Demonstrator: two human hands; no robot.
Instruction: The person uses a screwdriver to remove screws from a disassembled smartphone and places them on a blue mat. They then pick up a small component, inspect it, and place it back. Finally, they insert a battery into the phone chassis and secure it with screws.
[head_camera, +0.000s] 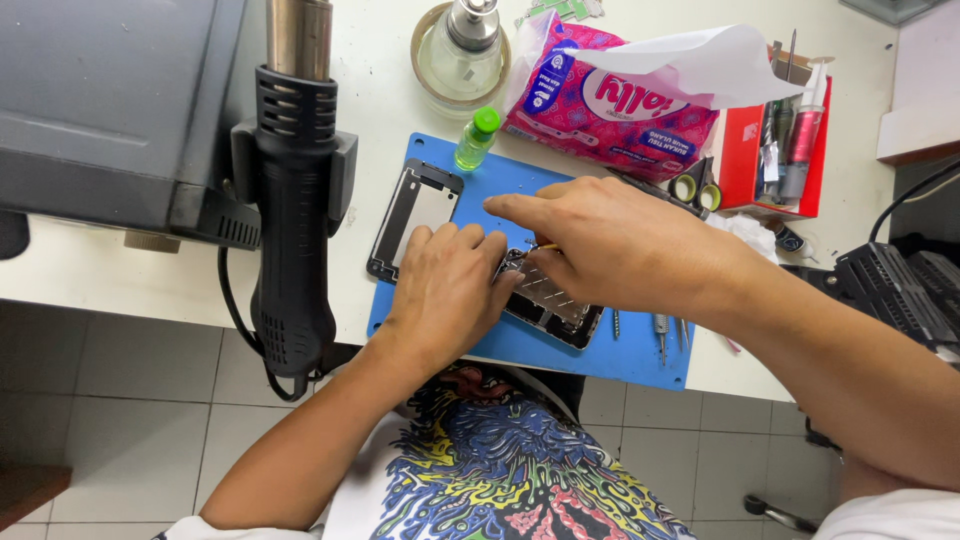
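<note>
An opened phone (555, 305) with its insides showing lies on a blue work mat (520, 345). My left hand (447, 288) presses down on the phone's left end, fingers curled over it. My right hand (610, 240) hovers over the phone's middle and pinches a thin tool with a yellow tip (547, 247), index finger stretched left. The phone's removed back cover (413, 217) rests on the mat, just left of my left hand.
A black hot-air gun (293, 200) hangs at the left beside a grey machine (110, 110). A small green bottle (476, 138), a glass dispenser (463, 50), a pink tissue pack (610, 100), a red tool holder (780, 150), scissors and screwdrivers surround the mat.
</note>
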